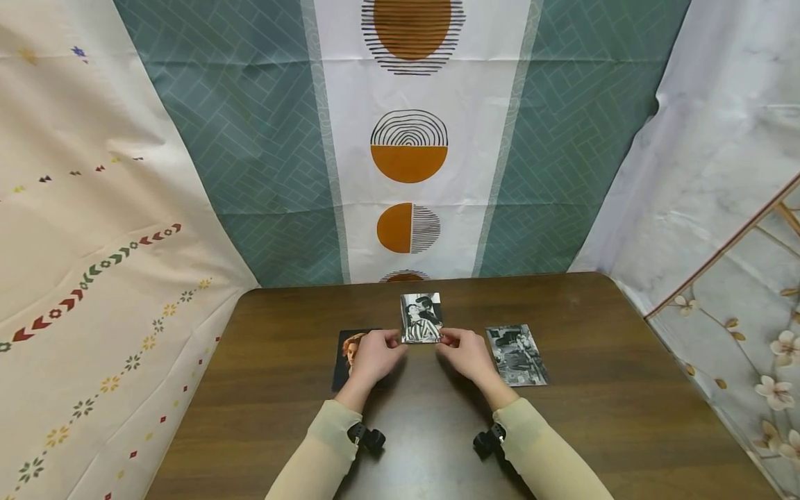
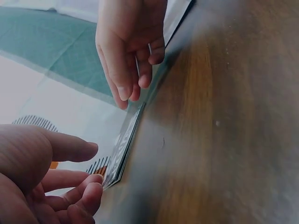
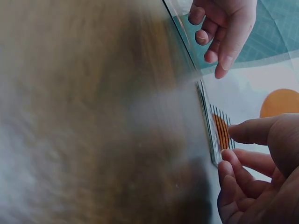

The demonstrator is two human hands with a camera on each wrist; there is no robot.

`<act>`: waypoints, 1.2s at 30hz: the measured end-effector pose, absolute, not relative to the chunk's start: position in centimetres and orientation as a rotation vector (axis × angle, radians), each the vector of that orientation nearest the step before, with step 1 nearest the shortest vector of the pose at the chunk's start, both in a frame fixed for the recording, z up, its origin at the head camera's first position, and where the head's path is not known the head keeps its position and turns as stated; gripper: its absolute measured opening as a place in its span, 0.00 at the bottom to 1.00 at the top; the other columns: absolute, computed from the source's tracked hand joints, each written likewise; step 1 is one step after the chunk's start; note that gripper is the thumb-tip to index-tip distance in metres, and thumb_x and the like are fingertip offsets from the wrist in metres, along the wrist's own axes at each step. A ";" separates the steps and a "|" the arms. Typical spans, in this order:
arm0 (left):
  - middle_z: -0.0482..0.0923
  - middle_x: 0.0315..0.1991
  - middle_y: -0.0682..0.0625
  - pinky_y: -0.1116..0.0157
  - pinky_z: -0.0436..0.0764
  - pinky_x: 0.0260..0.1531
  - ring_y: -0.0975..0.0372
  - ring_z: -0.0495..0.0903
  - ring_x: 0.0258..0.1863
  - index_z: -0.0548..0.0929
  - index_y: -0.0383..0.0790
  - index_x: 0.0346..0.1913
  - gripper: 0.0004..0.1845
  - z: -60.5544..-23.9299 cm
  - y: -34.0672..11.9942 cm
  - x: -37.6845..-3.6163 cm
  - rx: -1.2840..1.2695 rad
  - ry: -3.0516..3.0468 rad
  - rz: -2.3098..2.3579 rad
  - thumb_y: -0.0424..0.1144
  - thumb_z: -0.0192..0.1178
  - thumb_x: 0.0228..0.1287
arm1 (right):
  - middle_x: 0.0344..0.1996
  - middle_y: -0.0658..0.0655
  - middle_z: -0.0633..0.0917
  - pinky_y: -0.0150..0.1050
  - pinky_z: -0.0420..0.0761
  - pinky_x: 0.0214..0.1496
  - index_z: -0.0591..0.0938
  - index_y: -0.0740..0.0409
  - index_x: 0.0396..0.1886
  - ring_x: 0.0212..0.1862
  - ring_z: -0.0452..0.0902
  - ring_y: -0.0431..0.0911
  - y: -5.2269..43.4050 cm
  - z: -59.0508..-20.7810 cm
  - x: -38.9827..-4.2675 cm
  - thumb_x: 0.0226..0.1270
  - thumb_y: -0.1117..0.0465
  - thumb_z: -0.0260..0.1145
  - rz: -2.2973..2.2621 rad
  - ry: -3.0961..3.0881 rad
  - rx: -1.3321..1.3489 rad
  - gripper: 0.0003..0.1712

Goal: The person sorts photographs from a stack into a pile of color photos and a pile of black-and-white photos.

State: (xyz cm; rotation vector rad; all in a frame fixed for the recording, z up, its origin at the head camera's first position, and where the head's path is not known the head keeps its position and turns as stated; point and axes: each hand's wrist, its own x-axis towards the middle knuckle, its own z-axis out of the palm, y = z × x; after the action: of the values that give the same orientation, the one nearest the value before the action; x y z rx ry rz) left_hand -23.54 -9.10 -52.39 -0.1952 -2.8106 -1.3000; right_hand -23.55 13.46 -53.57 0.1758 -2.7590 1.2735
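Table [image 1: 594,430], brown wood, holds three photos. Middle photo [image 1: 421,318], black-and-white with a striped outfit on it, sits near the far edge, between the other two; wrist views show more than one layer along its edge. Left hand [image 1: 378,355] at its near left corner, fingertips touching the edge, thumb off it, grip relaxed. Right hand [image 1: 465,354] mirrors that at the near right corner: fingertips on the edge, thumb apart, nothing clenched. Dark photo [image 1: 342,361] with an orange-haired figure lies left, partly covered by the left hand. Street-like gray photo [image 1: 517,355] lies to the right, slightly turned, just beyond the right hand. Pale sleeves [image 1: 319,444], black wrist camera [image 1: 369,439] on each arm. Green-and-white cloth [image 1: 262,125] with orange circles hangs behind.
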 end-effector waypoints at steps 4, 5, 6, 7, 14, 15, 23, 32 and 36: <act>0.81 0.29 0.54 0.60 0.78 0.37 0.61 0.76 0.30 0.90 0.31 0.57 0.20 -52.3 -8.5 -24.1 -0.174 -2.817 -1.282 0.37 0.71 0.65 | 0.39 0.53 0.91 0.52 0.84 0.51 0.90 0.64 0.57 0.44 0.87 0.51 13.8 -53.5 -24.1 0.66 0.62 0.75 1.275 -2.759 0.156 0.21; 0.80 0.28 0.54 0.60 0.77 0.36 0.61 0.75 0.29 0.90 0.32 0.55 0.18 -52.3 -8.4 -24.3 -0.163 -2.822 -1.271 0.37 0.71 0.64 | 0.39 0.53 0.91 0.52 0.84 0.52 0.89 0.64 0.58 0.45 0.87 0.51 13.9 -53.5 -24.3 0.66 0.62 0.74 1.278 -2.760 0.142 0.21; 0.79 0.27 0.55 0.61 0.76 0.34 0.61 0.75 0.29 0.91 0.33 0.53 0.17 -52.3 -8.3 -24.4 -0.150 -2.830 -1.257 0.37 0.70 0.64 | 0.40 0.54 0.91 0.53 0.83 0.53 0.89 0.64 0.59 0.45 0.88 0.52 13.9 -53.5 -24.6 0.67 0.62 0.74 1.275 -2.765 0.134 0.22; 0.78 0.26 0.55 0.62 0.74 0.33 0.61 0.74 0.28 0.91 0.34 0.51 0.15 -52.4 -8.2 -24.6 -0.138 -2.836 -1.247 0.37 0.70 0.64 | 0.41 0.55 0.91 0.53 0.83 0.53 0.89 0.64 0.59 0.46 0.88 0.53 13.9 -53.5 -24.8 0.67 0.62 0.73 1.271 -2.769 0.127 0.22; 0.75 0.24 0.54 0.63 0.68 0.26 0.60 0.72 0.25 0.91 0.36 0.51 0.14 -52.4 -7.6 -25.9 -0.067 -2.881 -1.226 0.38 0.70 0.65 | 0.48 0.61 0.91 0.55 0.82 0.57 0.87 0.66 0.62 0.52 0.87 0.57 14.0 -53.4 -26.6 0.68 0.61 0.71 1.215 -2.810 0.104 0.25; 0.76 0.25 0.54 0.63 0.68 0.25 0.60 0.73 0.26 0.91 0.37 0.54 0.17 -52.4 -7.5 -26.0 -0.055 -2.884 -1.224 0.38 0.70 0.65 | 0.49 0.62 0.90 0.56 0.82 0.58 0.86 0.66 0.63 0.53 0.86 0.57 14.0 -53.4 -26.8 0.69 0.60 0.70 1.217 -2.820 0.098 0.25; 0.80 0.27 0.53 0.62 0.71 0.28 0.58 0.76 0.29 0.91 0.39 0.57 0.18 -52.9 -7.5 -26.8 0.019 -2.922 -1.162 0.39 0.70 0.66 | 0.53 0.61 0.88 0.56 0.79 0.61 0.83 0.66 0.68 0.56 0.83 0.57 13.9 -53.2 -27.7 0.73 0.57 0.69 1.221 -2.907 0.085 0.28; 0.89 0.52 0.44 0.52 0.83 0.43 0.52 0.86 0.48 0.90 0.37 0.61 0.22 -53.2 -7.2 -27.4 0.088 -2.893 -1.181 0.42 0.69 0.66 | 0.57 0.63 0.87 0.58 0.78 0.63 0.80 0.63 0.73 0.60 0.82 0.59 14.0 -53.8 -27.8 0.74 0.56 0.70 1.216 -2.922 0.096 0.31; 0.86 0.60 0.42 0.48 0.83 0.52 0.47 0.84 0.59 0.89 0.38 0.63 0.24 -53.2 -7.2 -27.4 0.125 -2.907 -1.198 0.43 0.70 0.66 | 0.56 0.63 0.86 0.58 0.78 0.63 0.79 0.63 0.73 0.60 0.81 0.60 14.0 -54.0 -27.6 0.74 0.56 0.71 1.191 -2.937 0.121 0.32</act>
State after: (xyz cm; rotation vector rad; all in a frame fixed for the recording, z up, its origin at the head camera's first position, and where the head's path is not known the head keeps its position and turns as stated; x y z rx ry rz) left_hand -27.36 -7.19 -53.24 0.1249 -2.9070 -1.1979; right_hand -27.61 13.99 -53.97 0.1210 -2.9367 1.1911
